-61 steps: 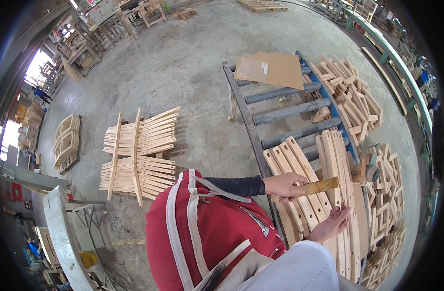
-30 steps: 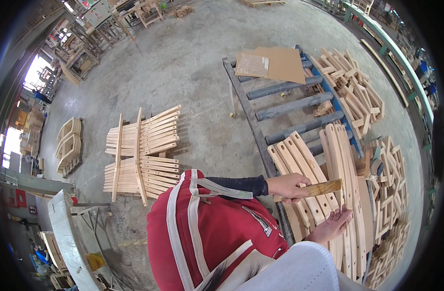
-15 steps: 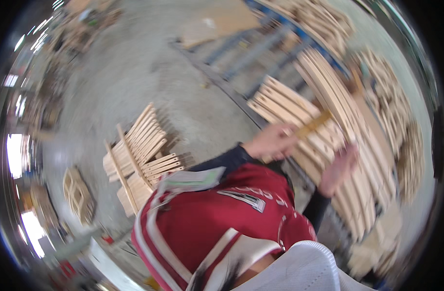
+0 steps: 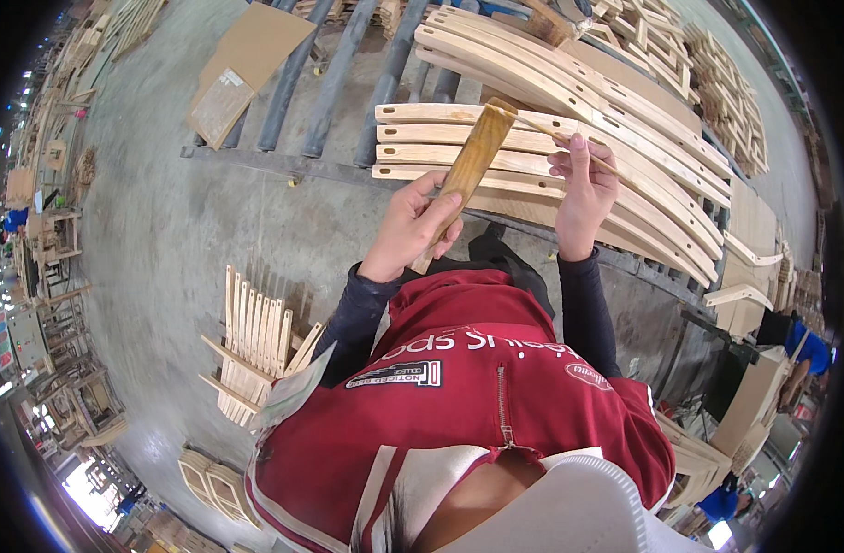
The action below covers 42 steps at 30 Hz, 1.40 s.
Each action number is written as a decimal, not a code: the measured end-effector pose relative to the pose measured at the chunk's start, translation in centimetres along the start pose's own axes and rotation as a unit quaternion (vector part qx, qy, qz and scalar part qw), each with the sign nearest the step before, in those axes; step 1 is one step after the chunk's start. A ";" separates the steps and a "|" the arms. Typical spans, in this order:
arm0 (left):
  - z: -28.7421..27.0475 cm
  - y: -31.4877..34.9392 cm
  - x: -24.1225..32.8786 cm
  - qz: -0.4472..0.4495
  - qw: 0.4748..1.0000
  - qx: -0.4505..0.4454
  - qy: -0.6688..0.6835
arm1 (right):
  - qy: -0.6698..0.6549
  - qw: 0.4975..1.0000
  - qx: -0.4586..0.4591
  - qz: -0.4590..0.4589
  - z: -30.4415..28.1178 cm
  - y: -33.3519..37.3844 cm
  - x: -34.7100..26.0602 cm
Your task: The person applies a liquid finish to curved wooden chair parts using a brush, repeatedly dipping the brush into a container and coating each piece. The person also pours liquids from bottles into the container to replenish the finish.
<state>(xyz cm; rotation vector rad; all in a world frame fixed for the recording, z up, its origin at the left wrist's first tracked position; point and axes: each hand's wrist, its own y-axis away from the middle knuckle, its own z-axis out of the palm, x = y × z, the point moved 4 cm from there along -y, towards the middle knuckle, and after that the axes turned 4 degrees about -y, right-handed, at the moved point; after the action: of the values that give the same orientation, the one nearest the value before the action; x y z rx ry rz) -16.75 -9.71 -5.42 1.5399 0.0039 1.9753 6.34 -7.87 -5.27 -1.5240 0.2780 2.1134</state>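
Note:
My left hand is closed around the lower part of a flat, yellow-brown wooden strip, which slants up and away from me. In my right hand a thin wooden stick is pinched between thumb and fingers. The stick's far tip meets or overlaps the strip's upper end; I cannot tell whether they touch. Beneath and beyond both hands lie pale, curved wooden slats with slotted holes near their ends, set side by side. A further group of longer curved slats lies behind them.
The slats rest on a roller conveyor with dark rollers. A cardboard sheet lies at its left end. Slats are stacked on the floor at left, near curved wooden frames. More wooden parts are piled at far right.
The view has swung round and sharpened. My right hand, earlier blurred over the slats, now holds the thin stick up by the strip. My left hand keeps hold of the strip.

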 end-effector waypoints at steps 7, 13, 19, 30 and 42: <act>-0.8 0.8 1.2 0.011 1.000 -0.001 -0.002 | 0.057 0.997 -0.034 -0.049 0.6 0.2 -0.2; -1.1 0.8 1.9 0.009 1.000 0.004 0.002 | 0.075 0.992 -0.084 -0.055 0.5 -0.1 -0.3; -1.2 0.5 1.7 0.026 1.000 0.009 -0.011 | 0.076 0.991 -0.096 -0.053 1.1 0.1 -1.2; -1.3 -0.3 1.9 0.043 0.998 0.022 -0.038 | -0.001 0.998 -0.037 -0.044 0.3 -0.8 -2.3; -2.0 0.4 3.9 0.101 0.981 -0.006 -0.167 | 0.022 0.991 -0.126 -0.030 -1.9 -5.4 -4.6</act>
<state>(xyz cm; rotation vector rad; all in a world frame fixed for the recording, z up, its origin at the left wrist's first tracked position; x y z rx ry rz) -19.14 -7.51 -2.47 1.9096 -0.3129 1.8342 11.78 -5.43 -0.90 -1.6986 -0.0210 2.1321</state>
